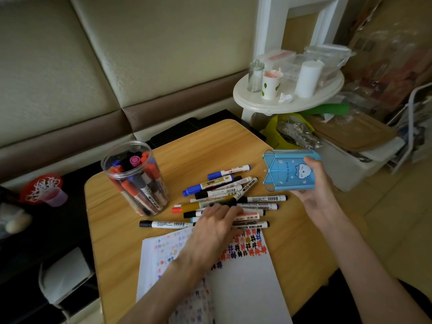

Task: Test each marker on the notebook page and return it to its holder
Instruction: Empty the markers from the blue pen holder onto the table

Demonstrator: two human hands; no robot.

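The left hand (216,224) is lying palm-down on the loose markers (230,191) spread across the bench (117,232). Its fingers (225,210) are extended and close together, pressing on the barrels. No closed grasp is visible.

The right hand (315,188) is holding the blue holder (289,170) above the bench's right edge. It is tipped on its side, with the thumb (312,161) clamping on top. The notebook (245,277) is lying just below the markers. A clear jar (136,178) of markers is standing to the left.
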